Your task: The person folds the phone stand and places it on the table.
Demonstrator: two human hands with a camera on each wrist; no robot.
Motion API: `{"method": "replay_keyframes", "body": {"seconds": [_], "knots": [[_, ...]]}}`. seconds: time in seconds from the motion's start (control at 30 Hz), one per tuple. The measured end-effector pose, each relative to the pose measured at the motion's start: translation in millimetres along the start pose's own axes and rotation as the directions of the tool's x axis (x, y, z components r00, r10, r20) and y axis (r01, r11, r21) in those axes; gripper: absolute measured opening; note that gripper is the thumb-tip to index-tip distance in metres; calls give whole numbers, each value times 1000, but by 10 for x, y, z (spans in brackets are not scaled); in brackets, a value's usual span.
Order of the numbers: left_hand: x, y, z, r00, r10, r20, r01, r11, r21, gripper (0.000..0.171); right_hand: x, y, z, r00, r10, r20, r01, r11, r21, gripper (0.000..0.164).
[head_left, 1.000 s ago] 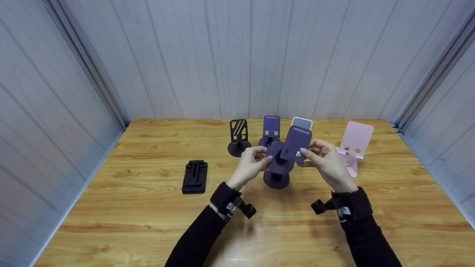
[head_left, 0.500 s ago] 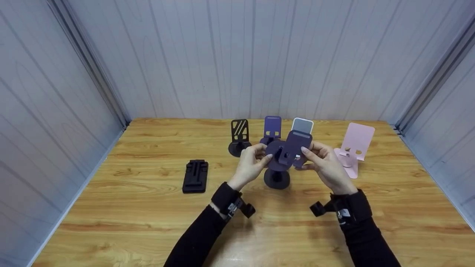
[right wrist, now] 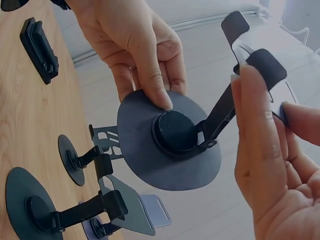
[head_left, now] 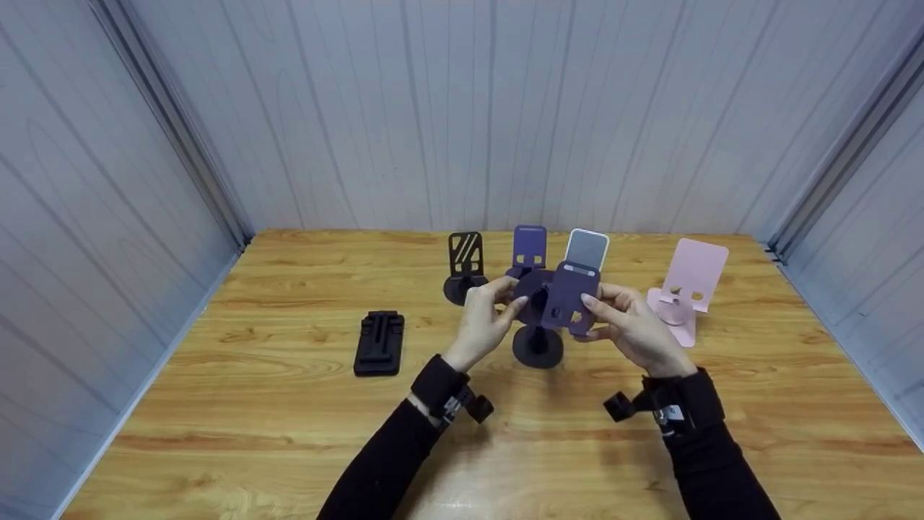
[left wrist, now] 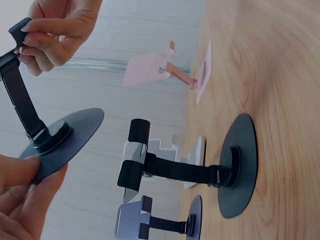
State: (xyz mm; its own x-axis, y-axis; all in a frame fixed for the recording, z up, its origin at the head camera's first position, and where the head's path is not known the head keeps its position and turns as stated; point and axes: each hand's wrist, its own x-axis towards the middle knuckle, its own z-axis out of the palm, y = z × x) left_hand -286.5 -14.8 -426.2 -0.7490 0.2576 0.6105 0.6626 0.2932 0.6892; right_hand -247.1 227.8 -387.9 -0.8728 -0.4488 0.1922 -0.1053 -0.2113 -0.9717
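Held up above the table is a dark purple phone stand (head_left: pixel 574 296) with a round base, an arm and a slotted plate. My left hand (head_left: pixel 480 325) pinches the edge of its base (left wrist: pixel 75 135) between thumb and fingers. At the plate, my right hand (head_left: pixel 639 332) grips the side, its thumb on the face and fingers behind. Just below stands a dark phone stand (head_left: pixel 538 350), its upper part hidden by the held one. Behind are a purple phone stand (head_left: pixel 529 245) and a grey, white-edged phone stand (head_left: pixel 588 248), partly covered.
On the wooden table (head_left: pixel 253 433), a black phone stand with cutouts (head_left: pixel 465 253) is left of the purple one. A folded black stand (head_left: pixel 380 343) lies farther left. To the right is a pink phone stand (head_left: pixel 693 274). Panelled walls (head_left: pixel 361 108) enclose the back and sides.
The held stand's plate has tilted and dropped lower, its slots now facing the head camera more. My right hand has shifted slightly with it, while my left keeps its pinch on the base.
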Motion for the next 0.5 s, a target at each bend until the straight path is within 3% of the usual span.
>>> {"method": "replay_keyframes", "body": {"seconds": [0.3,0.5], "knots": [[5,-16,-37,995,96,10,-96,995,8,6,10,43,-21,991,87,102,-100,986,130,27],[5,-24,-32,986,164,-4,-163,985,60,5,30,92,-34,976,132,174,-168,963,212,26]]}}
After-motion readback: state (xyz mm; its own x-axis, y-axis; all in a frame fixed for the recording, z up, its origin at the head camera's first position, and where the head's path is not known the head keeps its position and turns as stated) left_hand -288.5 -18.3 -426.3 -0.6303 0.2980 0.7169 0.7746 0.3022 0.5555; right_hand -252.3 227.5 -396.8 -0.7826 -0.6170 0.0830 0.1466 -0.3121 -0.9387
